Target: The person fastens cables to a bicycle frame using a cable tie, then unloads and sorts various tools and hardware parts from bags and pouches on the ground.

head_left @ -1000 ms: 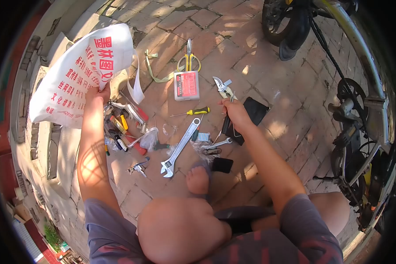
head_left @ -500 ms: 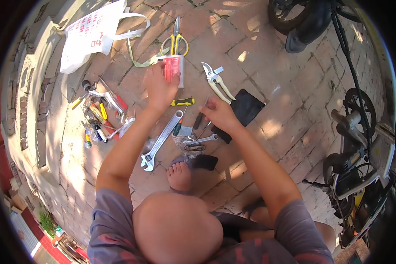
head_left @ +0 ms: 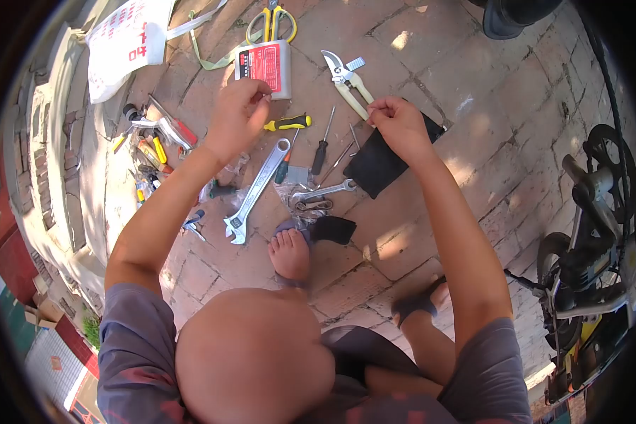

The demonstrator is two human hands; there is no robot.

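My left hand (head_left: 239, 116) hovers just below a clear box with a red label (head_left: 265, 67), its curled fingers and thumb apart with nothing visible between them. A yellow-and-black screwdriver (head_left: 288, 124) lies right of that hand. My right hand (head_left: 401, 128) is over the upper part of a black pouch (head_left: 385, 166), with thumb and fingers pinched together; whatever they may hold is hidden. Close to those fingertips are the cream handles of the pruning shears (head_left: 346, 83). A dark-handled screwdriver (head_left: 320, 157) lies on the bricks between my hands. Below is a large adjustable wrench (head_left: 258, 187).
Yellow-handled scissors (head_left: 271, 27) lie beyond the box, near a white bag (head_left: 124, 53). Several tools are piled at left around a red-handled screwdriver (head_left: 184, 132). A smaller wrench (head_left: 328, 189) lies by my foot (head_left: 288, 254). Wheeled equipment (head_left: 593, 240) stands at right.
My left hand has drawn back from the labelled box toward me. My right hand has moved right, away from the dark-handled screwdriver, to the black pouch. The whole view has shifted.
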